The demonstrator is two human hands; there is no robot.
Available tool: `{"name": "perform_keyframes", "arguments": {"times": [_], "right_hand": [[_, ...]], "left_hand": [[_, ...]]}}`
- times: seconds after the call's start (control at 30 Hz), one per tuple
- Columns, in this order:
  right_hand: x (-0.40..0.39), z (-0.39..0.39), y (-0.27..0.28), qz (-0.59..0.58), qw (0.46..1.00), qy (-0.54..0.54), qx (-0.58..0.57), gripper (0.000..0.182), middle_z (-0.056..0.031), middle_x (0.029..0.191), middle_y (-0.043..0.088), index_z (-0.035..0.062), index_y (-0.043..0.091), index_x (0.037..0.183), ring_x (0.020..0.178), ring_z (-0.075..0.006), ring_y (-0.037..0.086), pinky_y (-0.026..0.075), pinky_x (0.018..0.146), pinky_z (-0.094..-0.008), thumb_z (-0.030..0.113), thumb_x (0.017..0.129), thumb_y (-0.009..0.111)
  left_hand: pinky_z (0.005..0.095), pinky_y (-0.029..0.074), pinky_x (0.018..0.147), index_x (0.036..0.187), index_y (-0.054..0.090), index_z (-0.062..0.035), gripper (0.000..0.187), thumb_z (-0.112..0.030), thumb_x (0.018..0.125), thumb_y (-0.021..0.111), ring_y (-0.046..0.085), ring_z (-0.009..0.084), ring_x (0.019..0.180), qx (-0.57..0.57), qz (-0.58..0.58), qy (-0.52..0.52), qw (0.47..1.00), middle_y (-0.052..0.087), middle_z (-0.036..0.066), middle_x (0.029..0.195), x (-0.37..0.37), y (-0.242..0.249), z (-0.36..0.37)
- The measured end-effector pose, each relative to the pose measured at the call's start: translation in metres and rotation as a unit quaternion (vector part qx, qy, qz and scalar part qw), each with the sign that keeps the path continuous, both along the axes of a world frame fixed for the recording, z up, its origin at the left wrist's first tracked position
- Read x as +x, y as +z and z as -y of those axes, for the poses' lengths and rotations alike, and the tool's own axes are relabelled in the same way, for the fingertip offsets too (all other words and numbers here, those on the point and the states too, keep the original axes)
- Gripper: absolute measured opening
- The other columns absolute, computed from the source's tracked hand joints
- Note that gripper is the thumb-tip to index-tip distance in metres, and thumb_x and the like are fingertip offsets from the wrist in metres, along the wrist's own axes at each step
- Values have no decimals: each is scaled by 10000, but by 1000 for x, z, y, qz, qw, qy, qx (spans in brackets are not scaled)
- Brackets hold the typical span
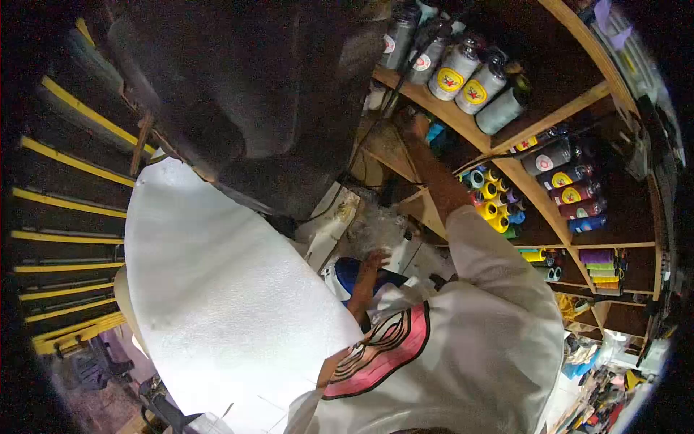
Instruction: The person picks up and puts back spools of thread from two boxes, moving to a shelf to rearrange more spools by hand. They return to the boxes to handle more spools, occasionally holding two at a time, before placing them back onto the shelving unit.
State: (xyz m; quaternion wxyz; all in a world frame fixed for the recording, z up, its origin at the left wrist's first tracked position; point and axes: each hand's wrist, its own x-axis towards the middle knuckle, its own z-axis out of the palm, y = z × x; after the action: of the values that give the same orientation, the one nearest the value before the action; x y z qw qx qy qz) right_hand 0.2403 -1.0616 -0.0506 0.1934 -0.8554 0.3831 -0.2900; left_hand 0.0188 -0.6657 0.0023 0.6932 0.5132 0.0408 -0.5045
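My right arm stretches up to a dark compartment of the wooden shelf (pixel 434 105). There my right hand (pixel 419 126) is close to a blue thread spool (pixel 436 133); its fingers are in shadow, and I cannot see whether they grip anything. Lower down, my left hand (pixel 376 260) has its fingers apart, above a blue rounded thing (pixel 348 273) whose kind I cannot make out. Crumpled clear plastic (pixel 376 228) lies just beyond that hand. A large white sheet-like surface (pixel 217 275) spreads to the left of my left arm.
Large grey thread cones (pixel 448 78) stand on the upper shelf. Yellow spools (pixel 494 206) and several other colours fill lower compartments. A big dark mass (pixel 238 87) hangs overhead. Yellow bars (pixel 69 239) line the left side. A black cable (pixel 376 126) runs near the shelf.
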Motion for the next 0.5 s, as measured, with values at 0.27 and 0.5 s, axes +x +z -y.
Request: {"name": "perform_keyframes", "arguments": {"times": [0.27, 0.5], "right_hand": [[1, 1, -38, -11, 999, 22, 37, 559, -192, 1083, 630, -9, 538, 1141, 998, -332, 618, 503, 835, -445, 442, 831, 652], [-2, -8, -49, 20, 997, 33, 63, 589, -179, 1138, 604, 22, 468, 1236, 1032, -325, 601, 501, 856, -450, 444, 858, 626]], "left_hand": [[397, 375, 987, 1257, 510, -107, 444, -404, 927, 515, 527, 197, 1128, 42, -19, 1, 999, 574, 71, 1237, -42, -20, -68], [382, 377, 981, 1261, 509, -105, 423, -378, 937, 508, 534, 194, 1114, 46, -4, 4, 999, 582, 69, 1222, -48, -30, -87]]}}
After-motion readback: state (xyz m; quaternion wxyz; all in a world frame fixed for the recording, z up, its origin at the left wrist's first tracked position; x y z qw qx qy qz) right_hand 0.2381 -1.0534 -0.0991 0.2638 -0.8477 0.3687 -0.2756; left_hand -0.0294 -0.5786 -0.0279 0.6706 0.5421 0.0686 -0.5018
